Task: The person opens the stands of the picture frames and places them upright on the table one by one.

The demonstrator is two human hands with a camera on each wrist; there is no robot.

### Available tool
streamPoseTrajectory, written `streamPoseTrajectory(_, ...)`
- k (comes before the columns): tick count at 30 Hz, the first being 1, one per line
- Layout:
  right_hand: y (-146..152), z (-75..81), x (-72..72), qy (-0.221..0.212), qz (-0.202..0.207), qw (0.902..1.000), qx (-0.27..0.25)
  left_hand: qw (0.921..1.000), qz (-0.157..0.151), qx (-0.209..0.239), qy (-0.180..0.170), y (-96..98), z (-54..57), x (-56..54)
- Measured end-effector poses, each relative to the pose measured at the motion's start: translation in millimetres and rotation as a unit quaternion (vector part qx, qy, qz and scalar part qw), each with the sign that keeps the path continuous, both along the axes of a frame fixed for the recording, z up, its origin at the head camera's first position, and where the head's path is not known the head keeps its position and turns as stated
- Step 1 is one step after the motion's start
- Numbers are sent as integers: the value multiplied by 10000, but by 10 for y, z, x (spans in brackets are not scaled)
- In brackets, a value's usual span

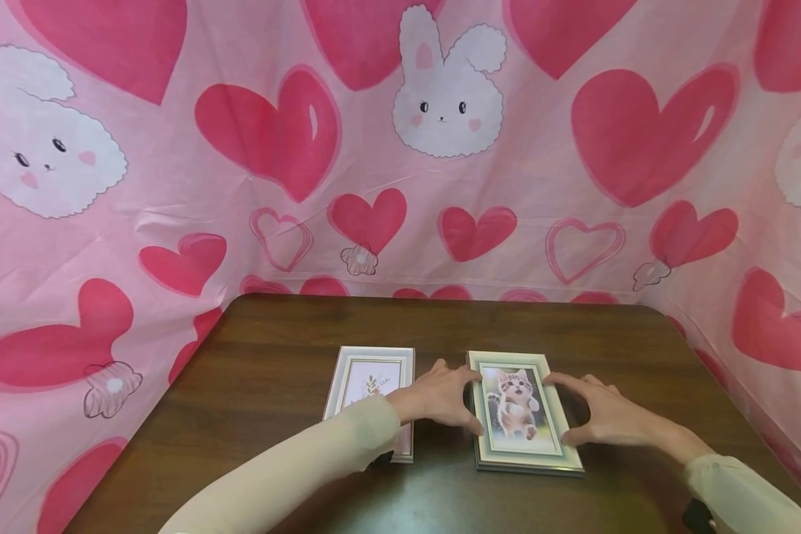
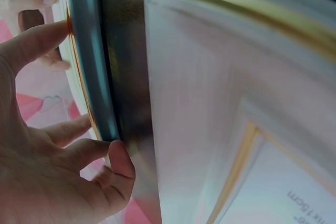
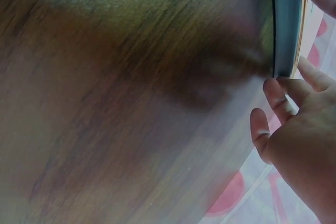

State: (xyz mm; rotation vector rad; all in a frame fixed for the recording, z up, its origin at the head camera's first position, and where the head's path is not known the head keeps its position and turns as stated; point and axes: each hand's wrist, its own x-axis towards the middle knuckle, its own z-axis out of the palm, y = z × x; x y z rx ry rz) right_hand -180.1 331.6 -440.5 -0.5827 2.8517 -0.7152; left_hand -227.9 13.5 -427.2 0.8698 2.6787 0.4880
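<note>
A cream picture frame (image 1: 521, 411) with a kitten photo lies face up on the brown table, right of centre. My left hand (image 1: 440, 397) holds its left edge, thumb toward the near end and fingers toward the far corner. On the opposite edge, my right hand (image 1: 614, 415) grips with thumb and fingers spread the same way. Both wrist views show fingertips against the frame's blue-grey side (image 2: 94, 51). Left of it lies a white picture frame (image 1: 367, 382) with a floral print, partly hidden by my left forearm. Printed size text shows on its insert in the left wrist view.
The dark wooden table (image 1: 294, 326) has rounded far corners. A pink cloth (image 1: 534, 178) with hearts and rabbits hangs behind it and along both sides. A narrow strip of table separates the two frames.
</note>
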Motion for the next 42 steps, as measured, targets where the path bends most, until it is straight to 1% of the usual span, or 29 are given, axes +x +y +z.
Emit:
streamPoseTrajectory(9, -17, 5, 35, 1, -67, 10000, 21, 9999, -8, -28, 101, 7, 5, 13)
streamPoseTrajectory(14, -23, 21, 53, 6, -99, 10000, 9, 9997, -106, 28, 205, 11, 5, 14)
streamPoseTrajectory(19, -23, 22, 60, 190, -87, 9998, 38, 9991, -202, 73, 358, 9, 9, 23)
streamPoseTrajectory(26, -44, 11, 93, 455, -62, 9989, 21, 9981, -246, 17, 571, 7, -7, 44)
streamPoseTrajectory(32, -44, 19, 101, 496, -96, 9987, 5, 9975, -290, -29, 651, 9, -11, 43)
streamPoseTrajectory(42, -65, 22, 119, 549, -174, 9983, 35, 9967, -260, -13, 763, 11, -19, 62)
